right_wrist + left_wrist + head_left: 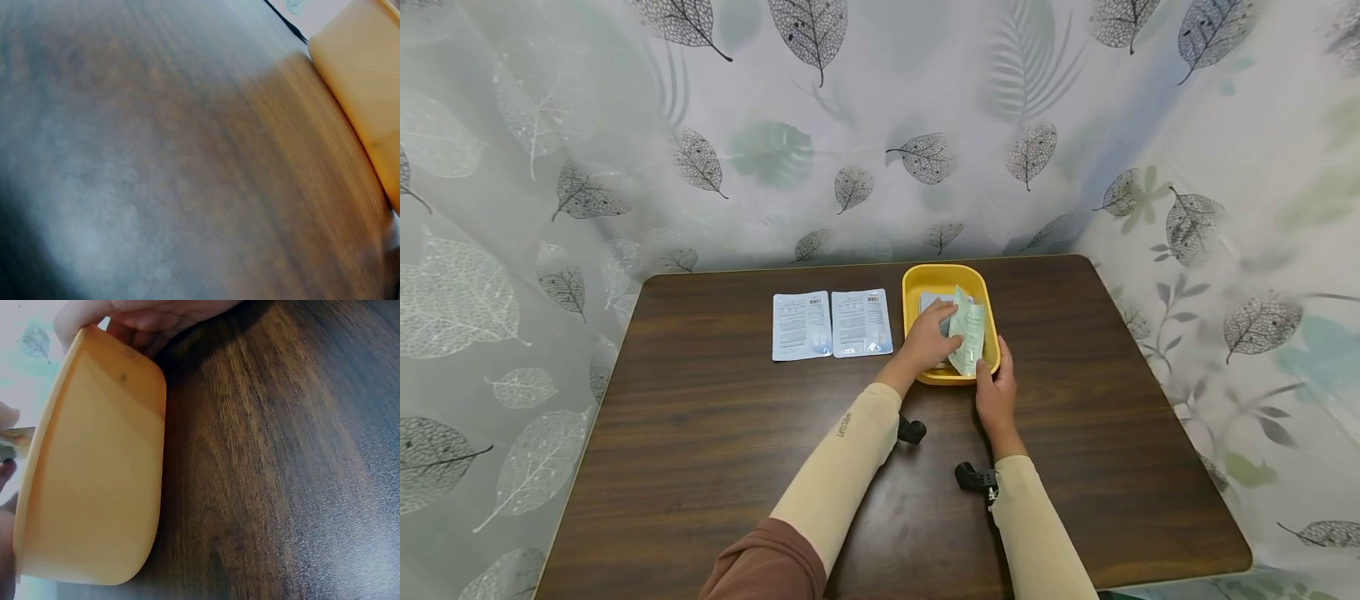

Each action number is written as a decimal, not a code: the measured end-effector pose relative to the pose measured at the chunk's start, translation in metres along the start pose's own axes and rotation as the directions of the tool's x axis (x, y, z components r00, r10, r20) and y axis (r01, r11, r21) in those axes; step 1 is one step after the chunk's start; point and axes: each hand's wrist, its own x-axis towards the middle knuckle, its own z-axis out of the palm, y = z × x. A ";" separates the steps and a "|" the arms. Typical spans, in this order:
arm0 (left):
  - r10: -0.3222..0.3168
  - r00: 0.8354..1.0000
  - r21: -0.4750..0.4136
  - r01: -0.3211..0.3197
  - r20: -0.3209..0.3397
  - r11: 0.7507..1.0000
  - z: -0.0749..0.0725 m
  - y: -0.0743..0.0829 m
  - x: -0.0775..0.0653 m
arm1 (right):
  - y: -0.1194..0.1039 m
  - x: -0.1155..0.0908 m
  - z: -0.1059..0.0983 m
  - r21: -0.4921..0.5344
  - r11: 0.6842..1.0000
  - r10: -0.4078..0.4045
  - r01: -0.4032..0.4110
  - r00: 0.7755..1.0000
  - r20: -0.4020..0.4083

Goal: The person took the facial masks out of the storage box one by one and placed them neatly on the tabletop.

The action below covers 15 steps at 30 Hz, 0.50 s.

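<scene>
Green packet (971, 337) in yellow tray (947, 380), long axis running front to back, just right of left hand (927, 339), nearer one; thumb and fingers parted, can't tell if pinching. Right hand (996, 396) grips tray's near-right rim.

The head view is bright, fairly sharp. In the left wrist view, shadow crosses the yellow tub (94, 481) and glare whitens the surface (250, 456) at right; the right wrist view is blurred.
</scene>
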 end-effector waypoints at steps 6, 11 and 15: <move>-0.035 0.998 -0.016 0.035 0.054 0.999 -0.001 0.001 0.001 | 0.000 0.000 0.000 -0.003 1.000 0.013 -0.013 1.000 -0.008; -0.071 0.995 -0.007 0.072 0.075 0.997 -0.003 0.002 -0.001 | 0.000 0.000 0.000 -0.006 1.000 0.013 -0.013 1.000 -0.007; -0.073 0.996 -0.037 0.075 0.046 0.996 -0.004 0.003 -0.002 | 0.001 0.000 0.000 0.001 1.000 0.015 -0.015 1.000 -0.005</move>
